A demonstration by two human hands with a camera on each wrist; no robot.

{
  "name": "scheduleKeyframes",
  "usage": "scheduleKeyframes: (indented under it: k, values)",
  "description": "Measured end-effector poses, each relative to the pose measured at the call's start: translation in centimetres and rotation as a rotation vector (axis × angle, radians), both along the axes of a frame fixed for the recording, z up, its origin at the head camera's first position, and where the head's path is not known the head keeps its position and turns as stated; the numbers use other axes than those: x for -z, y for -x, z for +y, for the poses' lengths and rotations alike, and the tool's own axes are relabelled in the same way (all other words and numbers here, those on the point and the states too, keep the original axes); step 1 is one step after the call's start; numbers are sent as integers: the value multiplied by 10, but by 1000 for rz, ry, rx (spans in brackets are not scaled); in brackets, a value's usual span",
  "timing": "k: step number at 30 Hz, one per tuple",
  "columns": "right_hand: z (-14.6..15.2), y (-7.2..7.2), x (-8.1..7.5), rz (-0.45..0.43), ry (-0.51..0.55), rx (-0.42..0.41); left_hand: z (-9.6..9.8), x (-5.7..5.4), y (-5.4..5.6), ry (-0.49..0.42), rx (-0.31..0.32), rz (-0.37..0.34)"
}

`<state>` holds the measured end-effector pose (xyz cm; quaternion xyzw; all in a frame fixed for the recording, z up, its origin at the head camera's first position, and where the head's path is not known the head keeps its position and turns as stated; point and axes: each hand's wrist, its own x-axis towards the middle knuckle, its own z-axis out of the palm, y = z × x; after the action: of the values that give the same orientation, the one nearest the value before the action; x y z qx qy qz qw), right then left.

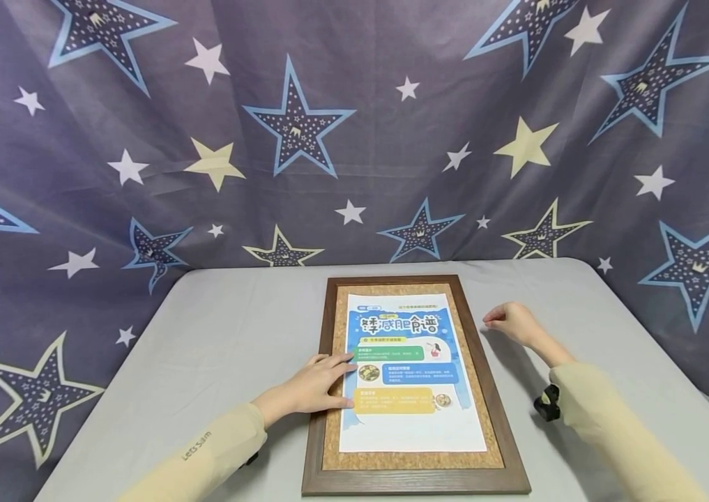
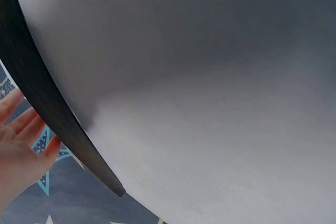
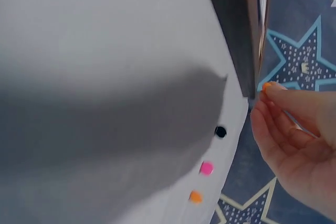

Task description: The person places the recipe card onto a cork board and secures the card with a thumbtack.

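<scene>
A cork board [image 1: 420, 460] in a brown wooden frame [image 1: 417, 482] lies on the table, with a printed poster sheet [image 1: 410, 434] over most of the cork. My left hand [image 1: 319, 383] reaches across the frame's left side, its spread fingertips resting on the sheet's left edge. Beyond the frame's right side, my right hand [image 1: 514, 324] is held over the table, apart from the board. Between thumb and forefinger it pinches a small orange thumbtack [image 3: 266, 87], mostly covered by the fingertips. In the left wrist view the frame hides part of my left hand [image 2: 21, 145].
Small round black [image 3: 220, 131], pink [image 3: 206, 168] and orange [image 3: 195, 196] pieces lie on the table in the right wrist view. A light grey cloth [image 1: 222, 328] covers the table. Behind it hangs a star-patterned curtain [image 1: 385, 160].
</scene>
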<state>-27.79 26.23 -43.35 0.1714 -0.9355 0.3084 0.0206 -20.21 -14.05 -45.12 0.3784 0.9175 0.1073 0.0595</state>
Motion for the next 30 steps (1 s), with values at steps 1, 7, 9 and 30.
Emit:
scheduleKeyframes:
  k: [1, 7, 9, 30]
  values:
    - [-3, 1, -1, 3, -1, -5, 0, 0, 0, 1, 0, -1]
    - [-19, 7, -3, 13, -2, -15, 0, 0, 0, -3, -1, -6]
    - [-24, 9, -4, 12, -1, -15, 0, 0, 0, -3, -2, -4]
    - [-89, 30, -4, -35, 25, -28, -1, 1, 0, 6, -6, -1]
